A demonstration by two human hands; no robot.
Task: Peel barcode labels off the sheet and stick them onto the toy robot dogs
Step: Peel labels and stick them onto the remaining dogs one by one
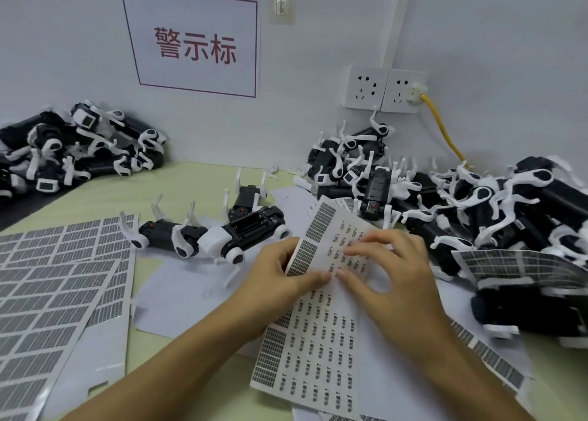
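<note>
Both hands are working the label sheet (321, 319), which is lying mid-table in front of the person, upper part bending up off the surface. Left hand (280, 274) is gripping the sheet's left edge about halfway up, thumb on top, fingers curling under it. Right hand (391, 268) is resting on the sheet's upper half, fingers bent, with thumb and index fingertip pinching at a spot on the sheet just beside the left thumb; can't tell whether a label is actually lifting there, too small. Sheet is carrying dense barcode strips down its left column and rows of small printed labels across the rest. Two toy robot dogs (210, 233) are lying on their backs just beyond the left hand, legs sticking up, with a third (246, 196) lying behind them. A big pile of dogs (477, 204) is sitting to the right, running from the back wall forward, and a second pile (79, 147) is sitting at the back left against the wall. Spare barcode sheets (60, 280) are lying stacked on the left of the green table (197, 175), and another curled sheet (515, 264) is lying against the right pile. On the wall: a sign with red characters (194, 43), a double socket (385, 89) and a yellow cable (445, 134) plugged in.
</note>
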